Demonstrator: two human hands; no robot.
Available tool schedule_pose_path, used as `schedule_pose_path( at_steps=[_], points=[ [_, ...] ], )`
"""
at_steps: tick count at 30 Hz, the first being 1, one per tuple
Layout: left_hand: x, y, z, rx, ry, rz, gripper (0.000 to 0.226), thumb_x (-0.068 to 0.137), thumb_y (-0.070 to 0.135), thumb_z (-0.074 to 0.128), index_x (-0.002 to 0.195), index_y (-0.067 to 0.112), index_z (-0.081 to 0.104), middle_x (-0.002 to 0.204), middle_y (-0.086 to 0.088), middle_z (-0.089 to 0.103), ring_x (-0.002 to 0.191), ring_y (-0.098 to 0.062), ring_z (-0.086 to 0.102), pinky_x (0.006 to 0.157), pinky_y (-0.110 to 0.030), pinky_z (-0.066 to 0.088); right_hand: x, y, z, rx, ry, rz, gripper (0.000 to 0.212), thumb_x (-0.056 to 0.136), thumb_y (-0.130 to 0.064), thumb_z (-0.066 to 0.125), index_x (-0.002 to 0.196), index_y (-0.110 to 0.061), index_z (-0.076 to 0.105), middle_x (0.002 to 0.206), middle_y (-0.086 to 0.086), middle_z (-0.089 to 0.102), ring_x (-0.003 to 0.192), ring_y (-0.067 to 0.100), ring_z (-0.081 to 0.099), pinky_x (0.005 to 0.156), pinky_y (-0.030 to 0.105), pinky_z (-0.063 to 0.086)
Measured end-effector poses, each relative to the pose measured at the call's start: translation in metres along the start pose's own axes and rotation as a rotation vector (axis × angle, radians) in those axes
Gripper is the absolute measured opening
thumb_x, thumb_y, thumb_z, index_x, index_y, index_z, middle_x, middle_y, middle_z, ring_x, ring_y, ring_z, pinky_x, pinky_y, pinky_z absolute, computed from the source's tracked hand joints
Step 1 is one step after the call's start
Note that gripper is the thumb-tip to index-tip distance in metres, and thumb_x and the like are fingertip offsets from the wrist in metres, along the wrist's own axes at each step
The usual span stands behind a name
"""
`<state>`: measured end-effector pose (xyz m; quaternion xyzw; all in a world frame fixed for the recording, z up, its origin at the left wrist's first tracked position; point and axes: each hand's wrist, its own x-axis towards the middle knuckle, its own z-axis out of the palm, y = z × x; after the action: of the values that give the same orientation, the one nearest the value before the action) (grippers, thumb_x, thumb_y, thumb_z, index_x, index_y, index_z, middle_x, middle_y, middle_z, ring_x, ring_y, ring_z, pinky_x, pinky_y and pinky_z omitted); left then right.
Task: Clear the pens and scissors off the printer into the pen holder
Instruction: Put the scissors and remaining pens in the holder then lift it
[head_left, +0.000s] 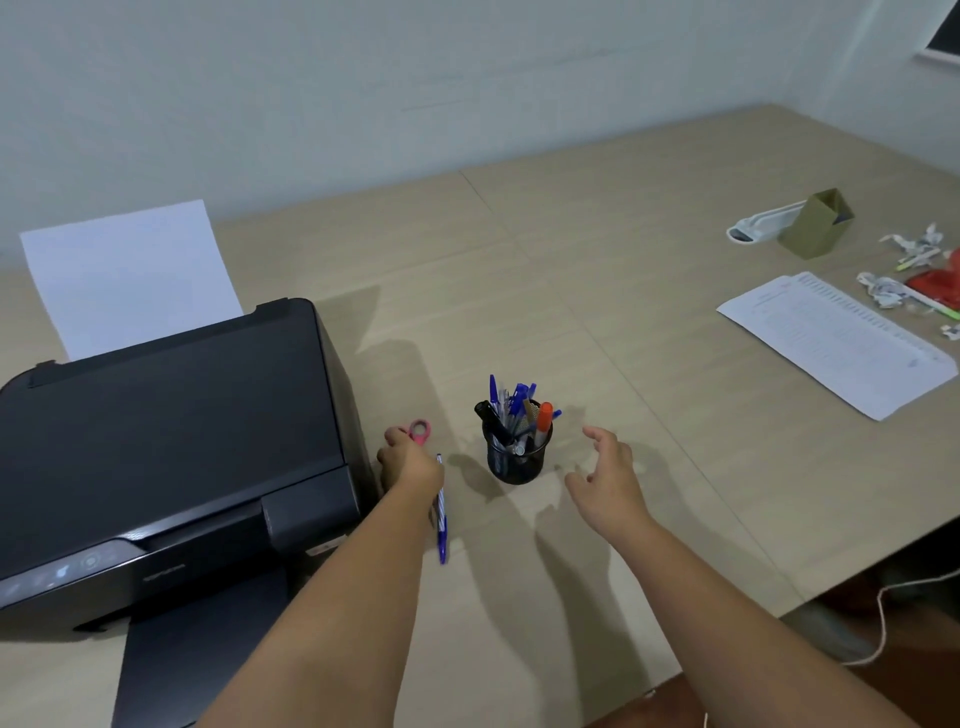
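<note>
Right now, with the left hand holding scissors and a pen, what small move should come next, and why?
Probably carry the left hand rightward over the pen holder and drop in the pink-handled scissors and blue pen. The printer top looks bare, and the right hand hovers open beside the holder.

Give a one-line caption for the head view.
Left hand carries pink scissors and blue pen toward mesh pen holder; right hand open.

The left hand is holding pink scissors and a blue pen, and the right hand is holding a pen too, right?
Not quite. The head view shows the right hand open and empty beside the pen holder. The rest is right: the left hand holds the pink scissors and a blue pen.
</note>
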<state>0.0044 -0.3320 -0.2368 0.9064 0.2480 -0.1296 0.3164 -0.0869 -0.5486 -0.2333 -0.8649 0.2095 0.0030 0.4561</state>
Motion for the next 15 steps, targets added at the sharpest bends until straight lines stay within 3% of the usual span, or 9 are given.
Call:
schedule_pose_path(
  at_steps=[4, 6, 8, 12, 15],
  points=[
    [0.004, 0.009, -0.007, -0.372, -0.037, -0.121, 0.063, 0.083, 0.013, 0.072, 0.134, 0.001, 0.037, 0.119, -0.020, 0.058, 0.092, -0.030, 0.057, 0.072, -0.032, 0.047, -0.001, -0.009, 0.001, 0.044, 0.052, -0.024, 0.057, 0.083, -0.010, 0.059, 0.135, -0.023, 0.041, 0.137, 0.006, 0.039, 0.067, 0.005, 0.053, 0.072, 0.024, 0.039],
    [0.002, 0.012, -0.011, -0.482, -0.134, -0.165, 0.052, 0.082, 0.012, 0.071, 0.128, -0.005, 0.053, 0.102, -0.019, 0.062, 0.077, -0.027, 0.058, 0.070, -0.034, 0.052, -0.001, -0.021, 0.000, 0.092, 0.116, -0.067, 0.051, 0.082, -0.006, 0.057, 0.130, -0.023, 0.047, 0.132, 0.002, 0.043, 0.068, 0.003, 0.053, 0.063, 0.015, 0.039],
    [-0.007, 0.017, -0.014, -0.638, -0.211, -0.158, 0.039, 0.087, 0.003, 0.064, 0.125, -0.001, 0.062, 0.094, -0.018, 0.066, 0.065, -0.021, 0.050, 0.059, -0.030, 0.043, 0.000, -0.039, -0.002, 0.150, 0.197, -0.149, 0.045, 0.081, -0.003, 0.054, 0.121, -0.025, 0.053, 0.124, -0.002, 0.046, 0.072, 0.000, 0.052, 0.062, 0.005, 0.037],
    [-0.038, 0.025, -0.027, -1.006, -0.337, -0.013, 0.030, 0.091, -0.009, 0.056, 0.118, 0.001, 0.064, 0.076, -0.004, 0.062, 0.063, -0.011, 0.051, 0.061, -0.022, 0.042, 0.007, -0.076, -0.005, 0.248, 0.244, -0.260, 0.037, 0.081, -0.004, 0.053, 0.110, -0.025, 0.057, 0.111, -0.006, 0.051, 0.072, -0.003, 0.052, 0.065, 0.012, 0.040],
    [-0.060, 0.028, -0.041, -1.060, -0.444, 0.146, 0.027, 0.090, -0.013, 0.057, 0.106, 0.008, 0.065, 0.069, 0.002, 0.064, 0.054, -0.003, 0.059, 0.056, -0.014, 0.048, 0.016, -0.103, -0.003, 0.323, 0.072, -0.206, 0.033, 0.085, -0.018, 0.061, 0.115, -0.027, 0.055, 0.100, -0.005, 0.058, 0.068, 0.001, 0.053, 0.066, 0.021, 0.043]
  ],
)
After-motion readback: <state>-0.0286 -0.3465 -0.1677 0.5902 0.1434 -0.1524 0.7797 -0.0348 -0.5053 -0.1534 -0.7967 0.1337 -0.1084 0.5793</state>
